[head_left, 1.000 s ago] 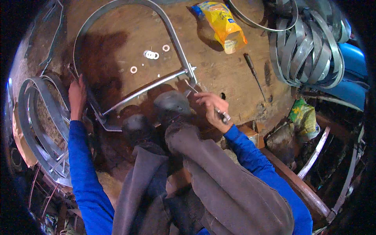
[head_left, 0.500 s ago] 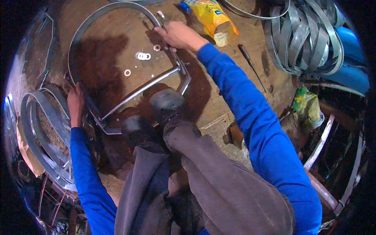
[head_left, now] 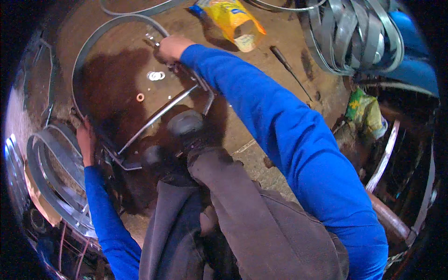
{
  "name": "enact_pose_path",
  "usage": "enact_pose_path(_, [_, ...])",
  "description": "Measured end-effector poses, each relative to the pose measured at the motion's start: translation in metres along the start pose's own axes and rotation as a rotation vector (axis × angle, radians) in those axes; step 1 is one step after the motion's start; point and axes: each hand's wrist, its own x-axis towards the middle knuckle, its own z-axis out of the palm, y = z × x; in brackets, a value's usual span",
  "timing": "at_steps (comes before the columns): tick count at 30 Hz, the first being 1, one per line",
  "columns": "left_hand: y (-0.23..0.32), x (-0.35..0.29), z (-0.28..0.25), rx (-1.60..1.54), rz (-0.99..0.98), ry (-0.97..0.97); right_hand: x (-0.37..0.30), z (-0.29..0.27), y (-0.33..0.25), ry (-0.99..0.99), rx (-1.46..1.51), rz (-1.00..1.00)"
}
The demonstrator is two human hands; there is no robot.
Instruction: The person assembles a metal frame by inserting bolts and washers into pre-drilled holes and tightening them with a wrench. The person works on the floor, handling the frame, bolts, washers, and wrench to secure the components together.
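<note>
A large grey metal hoop (head_left: 75, 65) of flat band lies on the brown floor. A straight metal bar (head_left: 158, 117) crosses its near side between angled ends. My left hand (head_left: 86, 142) is closed on the hoop's left side, its fingertips partly dark. My right hand (head_left: 172, 48) is closed at the hoop's upper right; the band runs under it, and its fingers are partly hidden. Just left of it shows a small shiny metal piece (head_left: 150, 39), blurred. Inside the hoop lie several white washers (head_left: 156, 75) and a lone washer (head_left: 140, 97). My shoes rest by the bar.
A yellow bag (head_left: 233, 23) lies open beyond my right arm, near a dark-handled screwdriver (head_left: 287, 65). Coiled metal bands (head_left: 350, 37) are heaped at the far right, and more metal hoops (head_left: 51, 163) stand at the left. A green and yellow packet (head_left: 366, 112) sits at the right.
My right hand has moved left and inward along the hoop's upper right, covering the spot where a washer showed. My left hand stays at the hoop's left side. The whole view has shifted slightly.
</note>
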Motion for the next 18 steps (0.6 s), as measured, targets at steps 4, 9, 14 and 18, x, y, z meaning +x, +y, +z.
enact_pose_path(4, [0.008, -0.002, -0.007, 0.027, -0.091, -0.042, -0.015, 0.002, -0.007, 0.097, 0.188, 0.095])
enact_pose_path(9, [0.02, -0.005, -0.009, -0.048, 0.004, -0.004, -0.05, -0.004, 0.004, 0.236, 0.24, 0.069])
enact_pose_path(14, [-0.009, 0.004, 0.004, 0.075, 0.127, 0.059, -0.087, -0.01, 0.01, 0.443, 0.241, 0.01])
enact_pose_path(18, [-0.025, -0.001, 0.0, 0.081, 0.147, 0.063, -0.167, 0.002, -0.011, 0.576, 0.434, -0.048])
